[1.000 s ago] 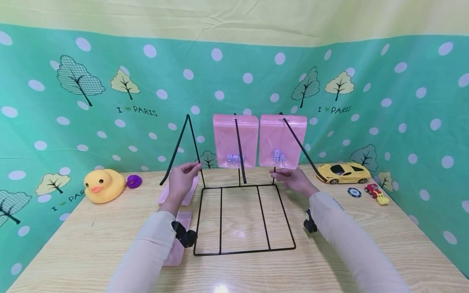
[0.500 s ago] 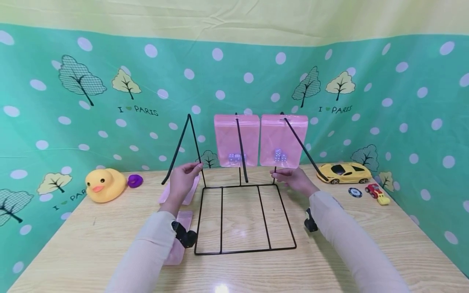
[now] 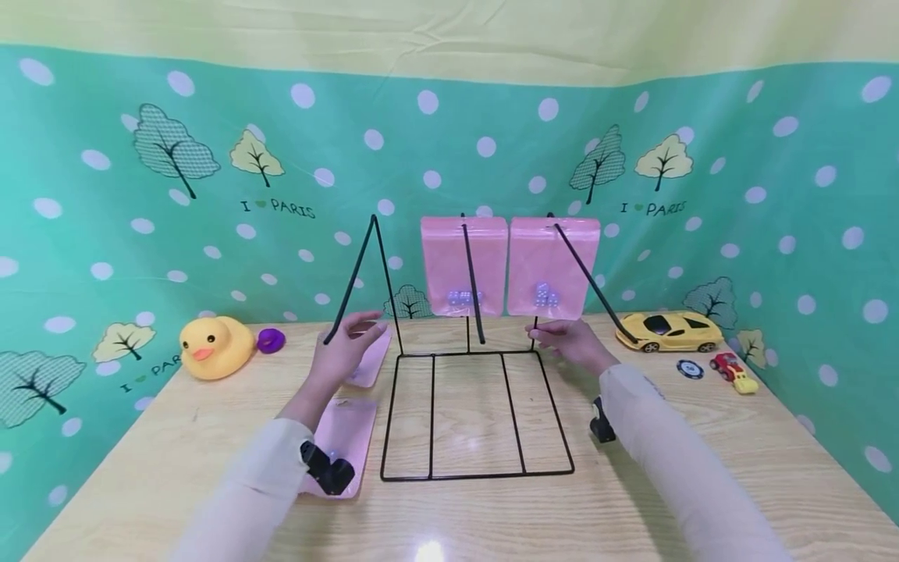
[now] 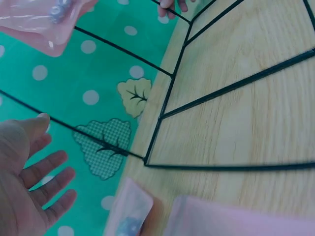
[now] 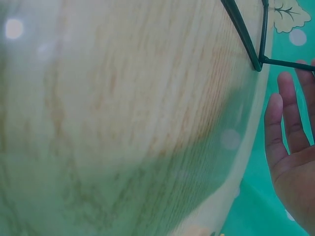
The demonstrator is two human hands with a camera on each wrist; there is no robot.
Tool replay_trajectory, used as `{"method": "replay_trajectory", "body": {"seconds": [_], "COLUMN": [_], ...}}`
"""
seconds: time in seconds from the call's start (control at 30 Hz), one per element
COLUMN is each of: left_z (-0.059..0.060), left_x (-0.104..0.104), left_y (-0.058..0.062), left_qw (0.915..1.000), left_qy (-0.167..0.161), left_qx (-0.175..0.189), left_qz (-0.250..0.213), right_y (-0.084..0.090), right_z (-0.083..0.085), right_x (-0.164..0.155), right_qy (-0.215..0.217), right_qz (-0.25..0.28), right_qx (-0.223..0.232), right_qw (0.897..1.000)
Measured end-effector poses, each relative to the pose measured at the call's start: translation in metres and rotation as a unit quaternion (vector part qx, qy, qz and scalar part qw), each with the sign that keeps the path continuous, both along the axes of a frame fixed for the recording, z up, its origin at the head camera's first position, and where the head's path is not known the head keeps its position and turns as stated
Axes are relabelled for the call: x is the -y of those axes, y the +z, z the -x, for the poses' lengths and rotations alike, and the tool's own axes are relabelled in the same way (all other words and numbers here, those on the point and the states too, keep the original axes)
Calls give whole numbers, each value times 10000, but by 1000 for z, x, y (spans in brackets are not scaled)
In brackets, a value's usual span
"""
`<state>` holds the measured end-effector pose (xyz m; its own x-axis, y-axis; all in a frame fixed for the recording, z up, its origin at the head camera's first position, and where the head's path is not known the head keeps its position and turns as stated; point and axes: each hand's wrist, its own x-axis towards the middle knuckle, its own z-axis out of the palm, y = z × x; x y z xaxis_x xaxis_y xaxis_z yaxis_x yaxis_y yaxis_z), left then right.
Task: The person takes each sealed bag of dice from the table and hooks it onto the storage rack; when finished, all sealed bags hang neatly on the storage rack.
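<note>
Right hand point(image 3: 570, 342) pinches the mid-frame rack point(image 3: 468, 353), seemingly steadying it; left hand point(image 3: 342, 351), fingers apart, likely needs a lower-left bag point(image 3: 357, 431).

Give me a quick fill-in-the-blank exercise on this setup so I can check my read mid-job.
1. The black wire rack has ___ prongs projecting from the tops of its uprights.
2. Flat pink plastic pouches hang on exactly ___ of those prongs.
3. Seen from the person's side, the bare prong is the one on the ___.
4. The small toy beside the yellow rubber duck is coloured ___.

Missing words: three; two; left; purple.
</note>
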<state>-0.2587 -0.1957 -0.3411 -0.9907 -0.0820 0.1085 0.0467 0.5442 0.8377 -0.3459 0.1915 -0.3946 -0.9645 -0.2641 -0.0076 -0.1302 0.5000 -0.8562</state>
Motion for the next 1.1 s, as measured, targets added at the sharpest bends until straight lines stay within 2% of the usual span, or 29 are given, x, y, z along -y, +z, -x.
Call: {"method": "replay_trajectory", "body": {"seconds": [0.17,0.27,0.43,0.6,0.87,1.0,1.1], "left_z": [-18,-27,-41,-50,-51,-49,-48], "left_x": [17,28,47,63,77,79,78], "left_y": [4,3,-7,-19,-40,-47,-50], "left_qw": [9989,9970,9912,9874,9799,9754,9712], "left_qy": [-77,-163,-209,-228,-173,-204,-356], "left_qx": [-155,-142,108,465,1208,1343,1171], "left_qz": [447,739,1306,1493,1576,1738,2046], "right_y": [0,1,2,3,4,5,5], "right_z": [0,1,0,-2,-4,-4,-4], "right_x": [-1,-1,-1,0,0,0,1], "right_qy": [31,58,49,40,48,36,-18], "right_qz": [-70,-87,-67,-93,-54,-58,-69], "right_qx": [-73,-75,-14,38,101,116,143], "right_qw": [9999,9999,10000,9999,9999,9999,9999]}}
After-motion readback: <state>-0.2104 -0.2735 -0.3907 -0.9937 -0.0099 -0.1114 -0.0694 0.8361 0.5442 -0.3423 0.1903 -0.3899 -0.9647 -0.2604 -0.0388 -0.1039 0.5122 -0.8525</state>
